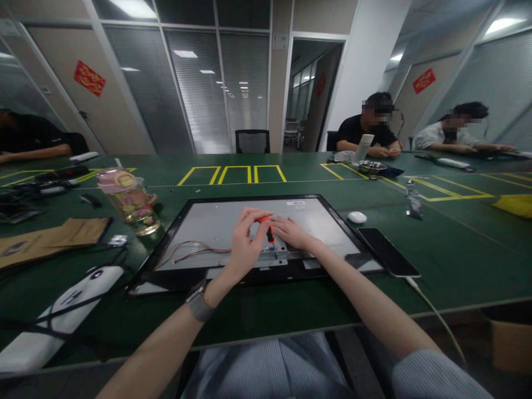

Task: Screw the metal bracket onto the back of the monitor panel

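Observation:
A flat display panel [316,219] with a black frame lies back side up on the green table. My left hand [246,238] has its fingers closed on an orange and black screwdriver [270,233], whose tip points down at a metal bracket [280,255] near the panel's front edge. My right hand [291,231] rests just right of the screwdriver, fingers stretched out and lying flat over the panel. Thin cables [203,248] run left across the panel from the bracket.
Left of the panel stand a pink-lidded bottle [128,202], brown paper bags [54,238] and a white power strip [70,310]. To the right lie a white case [357,217] and a phone [388,252] with a cable. Other people sit across the table.

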Action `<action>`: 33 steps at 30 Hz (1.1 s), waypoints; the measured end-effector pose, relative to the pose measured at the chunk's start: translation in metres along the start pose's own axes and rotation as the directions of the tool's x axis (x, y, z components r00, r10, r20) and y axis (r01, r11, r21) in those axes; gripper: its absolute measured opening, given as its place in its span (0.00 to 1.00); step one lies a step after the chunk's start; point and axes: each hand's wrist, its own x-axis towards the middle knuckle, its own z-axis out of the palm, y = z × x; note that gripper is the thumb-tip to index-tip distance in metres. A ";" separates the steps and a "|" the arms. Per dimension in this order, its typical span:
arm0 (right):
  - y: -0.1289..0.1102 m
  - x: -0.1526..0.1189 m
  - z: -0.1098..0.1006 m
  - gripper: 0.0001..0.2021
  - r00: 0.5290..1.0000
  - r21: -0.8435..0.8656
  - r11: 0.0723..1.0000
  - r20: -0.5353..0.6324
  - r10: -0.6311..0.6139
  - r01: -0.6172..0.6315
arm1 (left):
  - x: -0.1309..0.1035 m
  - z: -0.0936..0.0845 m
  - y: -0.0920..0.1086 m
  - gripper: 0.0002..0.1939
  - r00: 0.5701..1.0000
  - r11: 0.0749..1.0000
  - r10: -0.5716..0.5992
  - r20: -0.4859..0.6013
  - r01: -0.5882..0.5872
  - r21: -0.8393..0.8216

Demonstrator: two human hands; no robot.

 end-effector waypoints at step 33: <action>0.002 -0.001 0.002 0.21 1.000 0.021 1.000 -0.021 -0.007 0.008 | -0.001 -0.002 -0.003 0.10 0.999 0.999 -0.032 0.020 0.032 -0.003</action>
